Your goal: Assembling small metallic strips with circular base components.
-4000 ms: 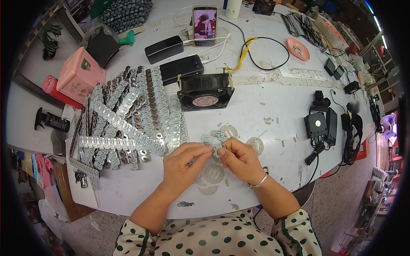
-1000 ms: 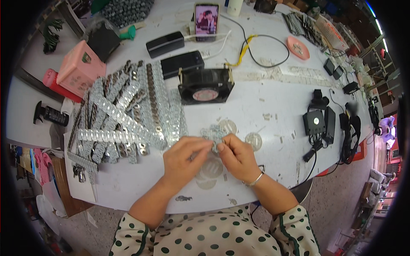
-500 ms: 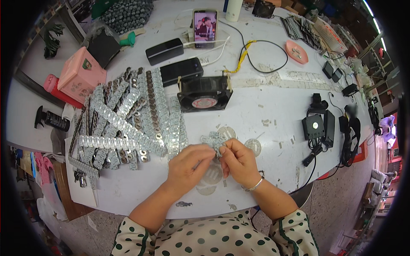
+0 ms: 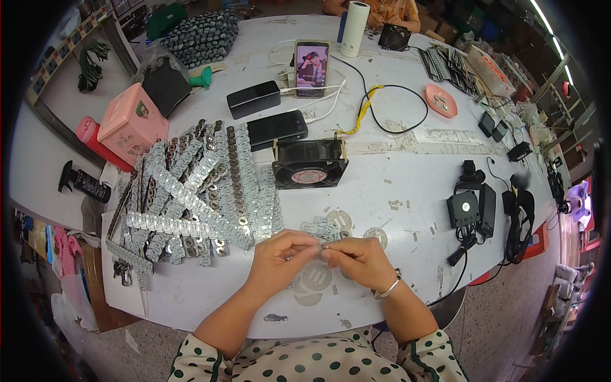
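Note:
My left hand and my right hand meet in front of me, just above the table. Thumb and fingers of each are pinched closed at one spot, where a tiny greyish bit shows between the fingertips, too small to name. Right behind the fingertips lies a little group of silver-grey pieces, partly covered by my hands. To the left spreads a heap of silver strips, crossing over one another, some set with rows of round metal discs.
A small black fan stands beyond my hands. Behind it are black power banks and a propped phone with white cables. Black adapters lie right, a pink dish far right. Another person sits across the table.
My right hand has turned, and its fingertips now press against my left hand's, nearer me than the silver-grey pieces. The view has tilted up, bringing the person opposite into sight.

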`<state>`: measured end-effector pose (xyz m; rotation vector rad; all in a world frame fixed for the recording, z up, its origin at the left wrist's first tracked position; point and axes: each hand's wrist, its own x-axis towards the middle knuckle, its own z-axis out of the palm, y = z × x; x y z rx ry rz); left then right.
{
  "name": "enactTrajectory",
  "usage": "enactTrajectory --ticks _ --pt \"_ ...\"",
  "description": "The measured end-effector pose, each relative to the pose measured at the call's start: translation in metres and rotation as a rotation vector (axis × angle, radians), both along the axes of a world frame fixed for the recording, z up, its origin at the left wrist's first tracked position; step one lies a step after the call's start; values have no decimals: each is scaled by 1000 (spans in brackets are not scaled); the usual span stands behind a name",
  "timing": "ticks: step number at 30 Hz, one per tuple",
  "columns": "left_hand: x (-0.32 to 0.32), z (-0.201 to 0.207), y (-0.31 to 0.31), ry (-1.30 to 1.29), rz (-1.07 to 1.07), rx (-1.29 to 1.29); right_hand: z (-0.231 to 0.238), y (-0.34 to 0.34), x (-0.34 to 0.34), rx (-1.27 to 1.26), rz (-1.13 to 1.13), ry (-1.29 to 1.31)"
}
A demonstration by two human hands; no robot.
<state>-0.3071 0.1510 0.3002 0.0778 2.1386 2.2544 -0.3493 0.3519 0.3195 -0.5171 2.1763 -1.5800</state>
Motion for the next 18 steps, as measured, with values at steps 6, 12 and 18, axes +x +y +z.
enactTrajectory --ticks 6,12,18 --pt "4 4 -6 -70 -158 119 0 2 1 -118 83 -149" --pt "3 17 -12 -254 -231 336 2 -5 7 -263 30 -391" --pt "-4 17 -18 -292 -226 304 7 -7 2 -204 40 -471"
